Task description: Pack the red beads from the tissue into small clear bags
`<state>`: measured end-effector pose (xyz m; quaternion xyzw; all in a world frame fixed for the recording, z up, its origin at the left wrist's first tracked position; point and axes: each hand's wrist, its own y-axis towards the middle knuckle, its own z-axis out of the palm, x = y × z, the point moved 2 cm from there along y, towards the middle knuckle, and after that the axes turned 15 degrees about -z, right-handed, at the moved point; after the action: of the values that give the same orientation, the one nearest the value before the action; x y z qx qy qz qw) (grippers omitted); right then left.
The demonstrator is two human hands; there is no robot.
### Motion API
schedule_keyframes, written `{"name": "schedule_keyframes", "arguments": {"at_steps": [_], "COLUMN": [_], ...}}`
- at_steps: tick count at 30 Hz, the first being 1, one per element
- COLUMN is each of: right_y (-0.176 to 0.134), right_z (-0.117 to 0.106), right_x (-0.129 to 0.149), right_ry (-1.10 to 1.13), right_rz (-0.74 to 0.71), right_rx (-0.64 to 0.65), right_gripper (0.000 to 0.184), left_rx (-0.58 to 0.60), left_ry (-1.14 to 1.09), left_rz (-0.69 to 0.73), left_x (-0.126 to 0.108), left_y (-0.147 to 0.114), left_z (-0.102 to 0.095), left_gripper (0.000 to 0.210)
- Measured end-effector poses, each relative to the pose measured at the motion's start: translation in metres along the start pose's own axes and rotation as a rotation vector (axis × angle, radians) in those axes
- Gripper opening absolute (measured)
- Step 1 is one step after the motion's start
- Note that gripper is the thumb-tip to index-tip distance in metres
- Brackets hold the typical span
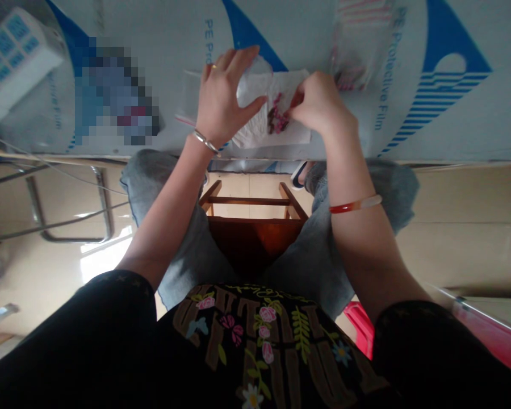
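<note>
On the film-covered table a white sheet point(300, 133) lies in front of me, with small pink and dark beads point(277, 116) gathered on it. A bundle of white string point(252, 128) rests just left of the beads. Over the sheet's left side my left hand point(227, 91) hovers with thumb and fingers spread, nothing visible between them. At the right edge of the beads my right hand point(317, 102) has its fingertips pinched together; whatever is in them is too small to make out. A clear plastic bag point(187, 96) lies partly beneath my left hand.
Clear zip bags point(353, 51) with dark reddish contents lie at the back right. A white box with blue squares point(21, 51) stands at the far left, near a blurred-out object point(123, 96). The table's front edge runs above my knees, and a wooden stool point(255, 238) is below.
</note>
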<state>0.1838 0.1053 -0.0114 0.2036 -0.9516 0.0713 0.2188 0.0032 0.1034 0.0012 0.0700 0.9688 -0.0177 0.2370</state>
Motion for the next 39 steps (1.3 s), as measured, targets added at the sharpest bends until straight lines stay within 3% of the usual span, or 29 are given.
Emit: {"name": "schedule_keyframes", "arguments": {"at_steps": [10,22,26,29,33,39], "right_y": [0.0,-0.001,0.003,0.01,0.014,0.009], "right_z": [0.0,-0.004,-0.005,-0.007,-0.011,-0.01], "right_x": [-0.001,0.005,0.003,0.003,0.01,0.027], "right_ry": [0.028,-0.017,0.018,0.071,0.135,0.24], "right_rz": [0.003,0.034,0.01,-0.021,-0.09,-0.044], "right_rx": [0.013,0.026,-0.066,-0.201,-0.401,-0.348], "right_gripper": [0.019,0.005,0.007,0.018,0.019,0.009], "left_rx": [-0.019,0.061,0.064,0.077,0.087,0.069], "left_ry": [-0.021,-0.019,-0.007,0.029,0.074,-0.042], "left_rz": [0.025,-0.03,-0.014,-0.032,-0.081,-0.053], "left_x": [0.004,0.004,0.004,0.002,-0.003,-0.006], "left_y": [0.004,0.005,0.005,0.003,-0.001,-0.007], "left_z": [0.002,0.0,0.003,0.005,0.003,0.0], "left_gripper": [0.065,0.067,0.068,0.066,0.066,0.063]}}
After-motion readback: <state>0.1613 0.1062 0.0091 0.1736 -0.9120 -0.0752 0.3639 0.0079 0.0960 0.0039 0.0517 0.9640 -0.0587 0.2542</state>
